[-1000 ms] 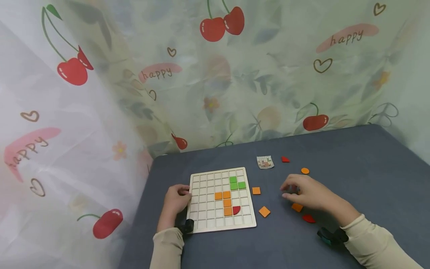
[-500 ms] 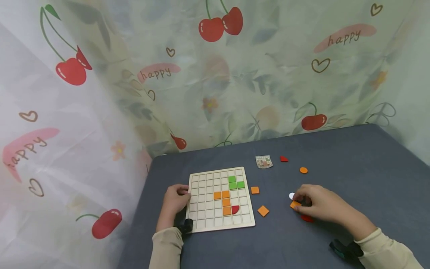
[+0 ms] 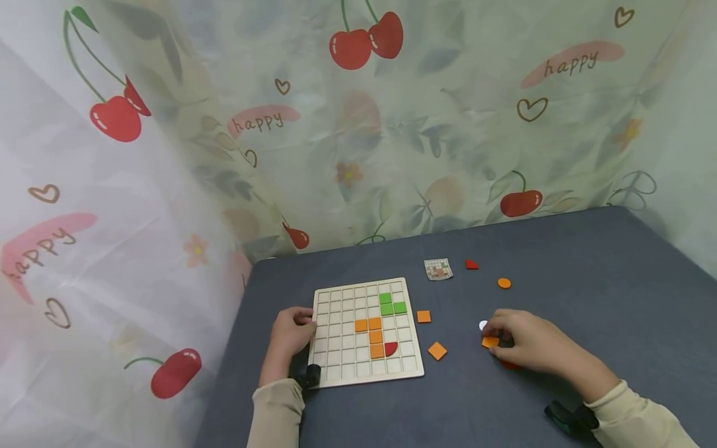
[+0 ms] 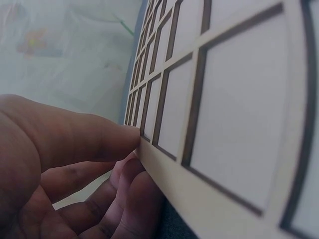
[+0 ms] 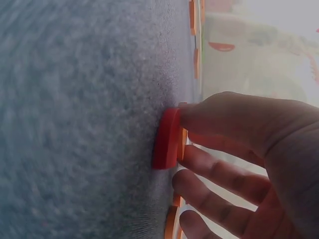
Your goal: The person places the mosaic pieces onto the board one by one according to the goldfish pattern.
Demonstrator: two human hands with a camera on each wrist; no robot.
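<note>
A light wooden grid board lies on the table, with green squares, orange squares and a red quarter-circle tile in its cells. My left hand holds the board's left edge; the left wrist view shows the thumb at the rim, the other fingers curled by its side. Farther right, my right hand pinches an orange square tile between thumb and fingers, at table height. Close beside the thumb lies a red curved tile, mostly covered by the hand in the head view. A white round piece sits by the fingertips.
Two loose orange squares, a nearer one and a farther one, lie right of the board. Toward the back are a printed pattern card, a red tile and an orange disc. A cherry-print curtain hangs behind the table.
My right hand has come down, slightly right and nearer, onto the orange square tile, uncovering the white piece. The left hand stays at the board's edge.
</note>
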